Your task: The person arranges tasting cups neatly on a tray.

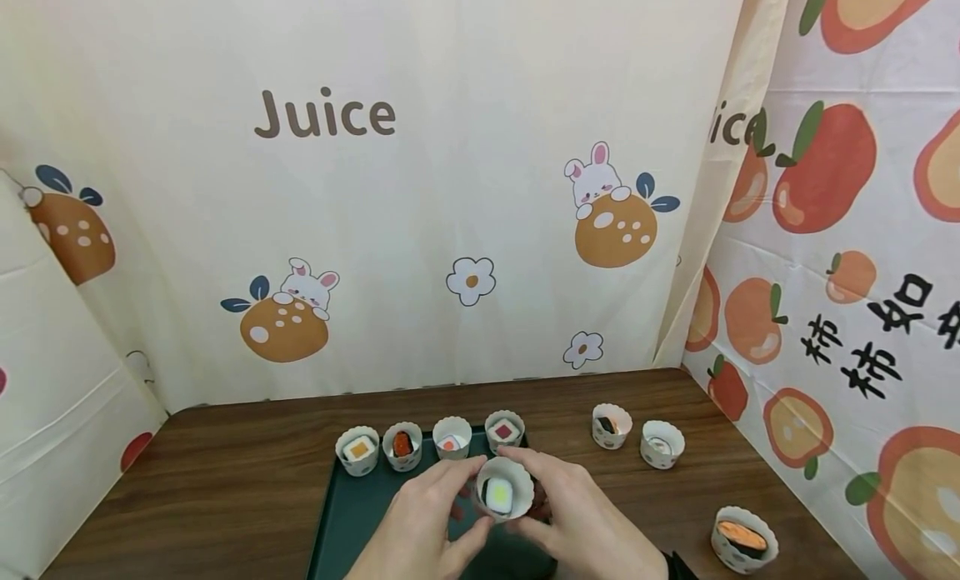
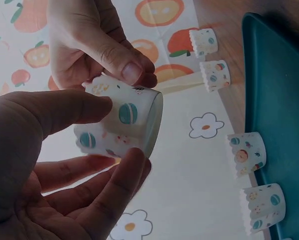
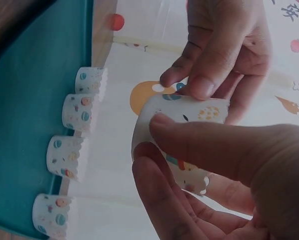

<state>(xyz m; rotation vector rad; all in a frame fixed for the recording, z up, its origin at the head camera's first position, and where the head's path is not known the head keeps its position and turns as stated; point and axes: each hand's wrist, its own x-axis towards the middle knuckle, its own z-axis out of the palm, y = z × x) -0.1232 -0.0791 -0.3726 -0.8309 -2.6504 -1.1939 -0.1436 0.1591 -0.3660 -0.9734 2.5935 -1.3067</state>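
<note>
Both hands hold one white paper baking cup [image 1: 519,473] with a scalloped rim, raised over the dark green tray [image 1: 341,526]. Inside the cup lies a small sushi-like piece [image 1: 498,495], white with a yellow-green square and a dark side. My left hand [image 1: 427,513] grips the cup from the left, its thumb along the patterned wall in the left wrist view. From the other side my right hand [image 1: 581,505] pinches it between thumb and fingers. The right wrist view shows the cup [image 3: 189,110] tilted, its wall printed with coloured motifs.
Several similar cups with sushi-like pieces line the tray's far edge, among them one with an orange-red top [image 1: 402,447]. To the right on the brown table [image 1: 225,488] stand two cups at the back and a cup [image 1: 744,540] with an orange-topped piece nearer. Printed curtains [image 1: 465,188] surround the table.
</note>
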